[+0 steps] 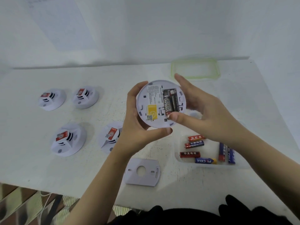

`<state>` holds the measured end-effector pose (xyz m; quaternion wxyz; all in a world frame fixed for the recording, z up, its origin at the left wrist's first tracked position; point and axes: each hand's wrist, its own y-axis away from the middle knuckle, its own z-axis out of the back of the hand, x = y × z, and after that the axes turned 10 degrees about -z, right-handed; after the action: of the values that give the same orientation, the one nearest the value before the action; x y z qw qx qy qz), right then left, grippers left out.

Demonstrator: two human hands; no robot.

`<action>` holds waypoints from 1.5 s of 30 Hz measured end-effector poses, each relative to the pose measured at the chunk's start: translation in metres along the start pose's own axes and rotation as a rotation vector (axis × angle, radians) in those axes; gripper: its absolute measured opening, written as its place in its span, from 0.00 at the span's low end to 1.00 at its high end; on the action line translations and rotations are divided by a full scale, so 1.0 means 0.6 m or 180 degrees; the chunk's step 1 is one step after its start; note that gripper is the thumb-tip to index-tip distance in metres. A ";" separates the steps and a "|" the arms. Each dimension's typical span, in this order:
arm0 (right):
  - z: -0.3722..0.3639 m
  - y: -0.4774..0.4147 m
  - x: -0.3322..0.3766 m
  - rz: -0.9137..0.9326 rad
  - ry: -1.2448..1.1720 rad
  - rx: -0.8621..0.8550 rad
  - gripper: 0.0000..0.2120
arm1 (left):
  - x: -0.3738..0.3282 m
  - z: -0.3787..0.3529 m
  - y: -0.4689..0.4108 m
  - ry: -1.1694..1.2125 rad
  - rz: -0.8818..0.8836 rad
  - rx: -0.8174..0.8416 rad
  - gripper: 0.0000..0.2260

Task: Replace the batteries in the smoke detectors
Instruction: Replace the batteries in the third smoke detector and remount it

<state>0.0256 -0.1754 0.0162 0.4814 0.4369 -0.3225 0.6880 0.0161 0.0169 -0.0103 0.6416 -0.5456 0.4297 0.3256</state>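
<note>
At the far left, 4 other detectors (pixel 69 138) sit dome up on the table (pixel 24 159), well apart from my work. My left hand (pixel 138 127) is clamped on the open detector (pixel 143 98), thumb along the lower rim and fingers round the left side, holding it off the table with its back towards me. 2 black batteries (pixel 170 103) lie side by side in its bay. My right hand (pixel 203 108) wraps the right rim from behind, and its thumb (pixel 174 116) presses the batteries' lower end.

I judge this to be the prying-out step. I would push that end towards its contact and tip it up, with the left grip firm so the shell cannot twist.

Below, the mounting plate (pixel 149 177) lies near the table's front edge, so I would avoid nudging it. To the right, loose batteries (pixel 194 144) lie in a clear tray (pixel 177 157) under my right wrist. There is bare table beyond it and a green-rimmed lid (pixel 216 69) at the back.
</note>
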 end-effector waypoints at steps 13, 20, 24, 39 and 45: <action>-0.056 0.047 0.024 -0.0179 -0.0555 -0.0064 0.32 | -0.020 0.018 0.055 -0.0424 -0.0056 0.0062 0.50; -0.110 0.059 0.039 -0.0105 -0.0603 -0.0250 0.30 | -0.034 0.052 0.084 -0.0488 -0.0032 0.0006 0.47; -0.147 0.070 0.048 -0.0086 -0.0628 -0.0431 0.30 | -0.040 0.069 0.109 -0.0435 0.0064 0.0003 0.45; -0.229 0.119 -0.039 -0.0033 0.1896 -0.0206 0.28 | -0.037 0.162 0.214 -0.0478 0.0440 -0.0077 0.44; -0.253 0.139 -0.045 -0.0012 0.2105 -0.0465 0.31 | -0.035 0.194 0.248 -0.0681 0.0450 0.0080 0.43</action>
<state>-0.0933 -0.0817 -0.0724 0.5913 0.1552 -0.1965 0.7666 -0.1018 0.1605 -0.0499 0.6660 -0.4680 0.4003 0.4209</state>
